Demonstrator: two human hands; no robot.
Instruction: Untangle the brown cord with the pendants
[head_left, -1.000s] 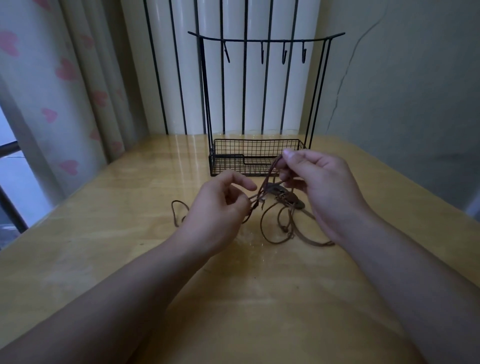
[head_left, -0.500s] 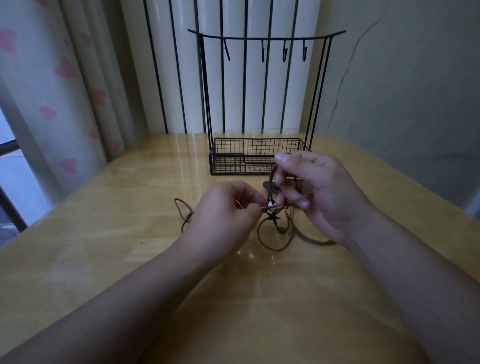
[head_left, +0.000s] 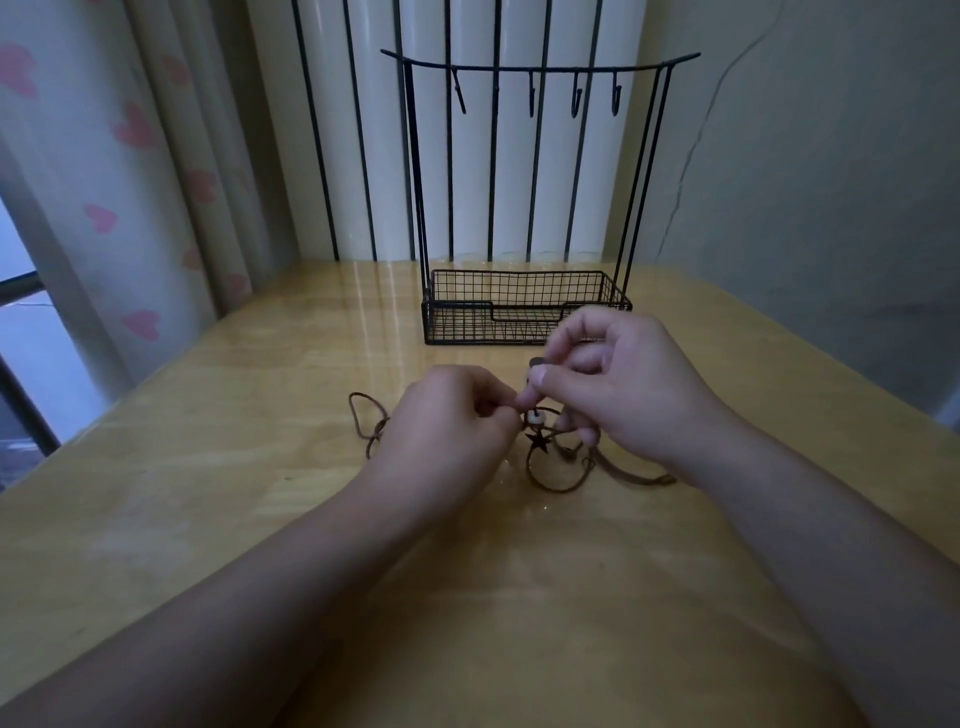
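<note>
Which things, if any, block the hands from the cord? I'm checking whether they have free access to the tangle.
Nothing visible does. The left hand and right hand both already pinch the brown cord; the wire basket stands behind.

- The left hand (head_left: 447, 415) covers the part of the brown cord (head_left: 556, 480) between the left loop and the star pendant (head_left: 538, 441).
- The right hand (head_left: 623, 384) hides the upper strands and most of a dark pendant (head_left: 535, 362).
- The right fingertips (head_left: 566, 332) are blurred.
- Both forearms are cut off by the bottom edge.
</note>
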